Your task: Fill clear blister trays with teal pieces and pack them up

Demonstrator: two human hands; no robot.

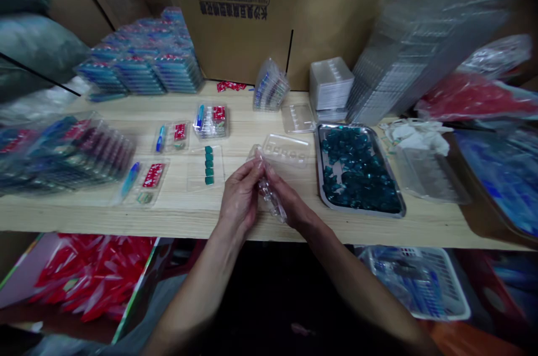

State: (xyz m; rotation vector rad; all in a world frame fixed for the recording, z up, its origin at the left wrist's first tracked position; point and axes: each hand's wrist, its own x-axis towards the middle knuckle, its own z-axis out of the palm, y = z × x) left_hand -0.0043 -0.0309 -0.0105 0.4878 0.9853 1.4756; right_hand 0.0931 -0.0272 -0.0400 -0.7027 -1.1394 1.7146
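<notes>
Pinching a clear plastic blister tray (275, 202) between both hands above the near part of the wooden tabletop (168, 218).

My left hand (240, 193) is gripping the upper end with thumb and fingers nearly closed, and my right hand (289, 196) is pressing the right side, so neither is gaping; the fingertips are almost meeting at the top. I am holding the plastic tilted on edge, perhaps to control it from both sides; whether it is one layer or several, I cannot tell. Another blister tray (290, 154) is lying flat just beyond. A metal pan (320, 162) of teal pieces (361, 171) is sitting to the right, probably for easy reach, while a clear sheet (195, 171) is bearing five more to the left.
</notes>
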